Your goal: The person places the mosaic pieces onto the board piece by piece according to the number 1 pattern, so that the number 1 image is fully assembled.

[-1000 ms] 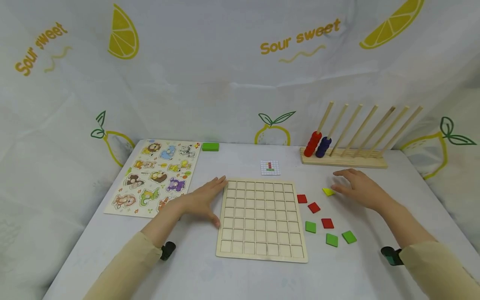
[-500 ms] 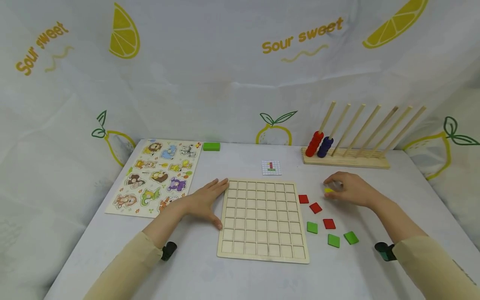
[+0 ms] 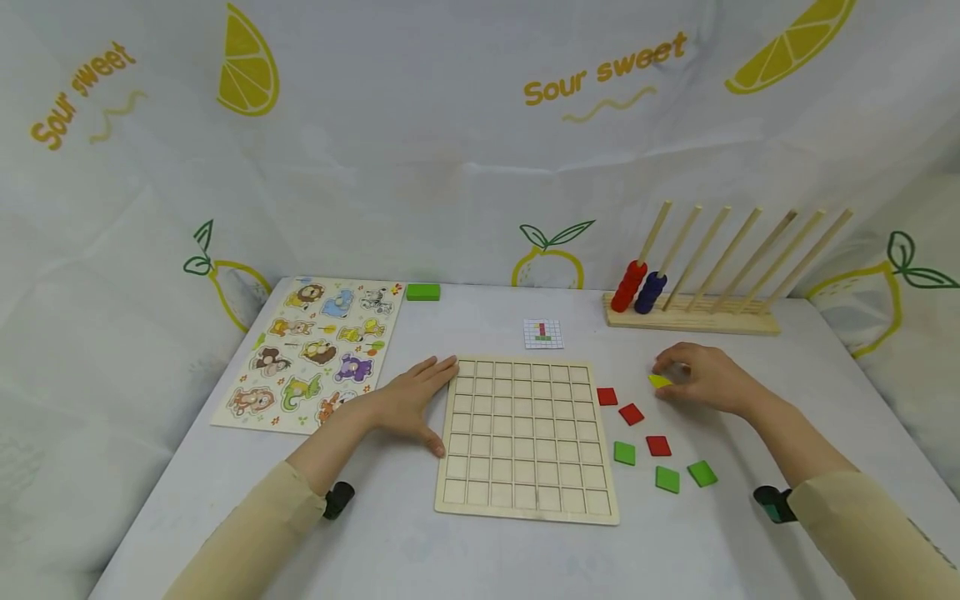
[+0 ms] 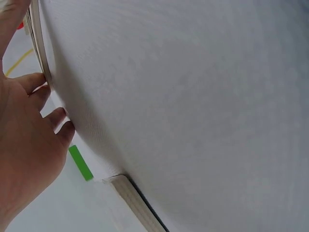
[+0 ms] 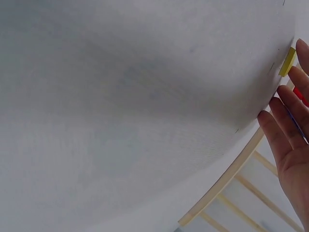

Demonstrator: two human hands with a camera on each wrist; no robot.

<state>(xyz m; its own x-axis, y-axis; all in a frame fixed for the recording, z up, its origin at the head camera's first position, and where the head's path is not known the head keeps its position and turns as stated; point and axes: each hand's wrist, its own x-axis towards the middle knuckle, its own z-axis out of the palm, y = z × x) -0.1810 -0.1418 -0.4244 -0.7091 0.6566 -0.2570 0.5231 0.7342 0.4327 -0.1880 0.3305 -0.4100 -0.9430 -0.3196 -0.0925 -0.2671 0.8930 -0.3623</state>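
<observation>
On the table lies a pale wooden grid board [image 3: 525,442] with square recesses. My left hand [image 3: 401,410] rests at its left edge, fingers spread and thumb lower down; the left wrist view shows fingertips [image 4: 41,79] right at the board's edge. Off to the board's right, my right hand [image 3: 705,379] pinches a small yellow tile [image 3: 659,381] between thumb and index finger, close over the table. The right wrist view has this yellow tile [image 5: 287,62] at the fingertips, tilted. Several red tiles [image 3: 631,414] and green tiles [image 3: 667,480] lie between that hand and the board.
Behind the board lies a small pattern card [image 3: 543,334]. An animal puzzle board [image 3: 296,400] is at the left, with a green block [image 3: 423,292] beside it. A wooden peg rack [image 3: 693,322] with red and blue beads stands at the back right.
My right hand has moved slightly left onto the yellow tile, and its fingers have closed around it. The left hand stays at the board's edge.
</observation>
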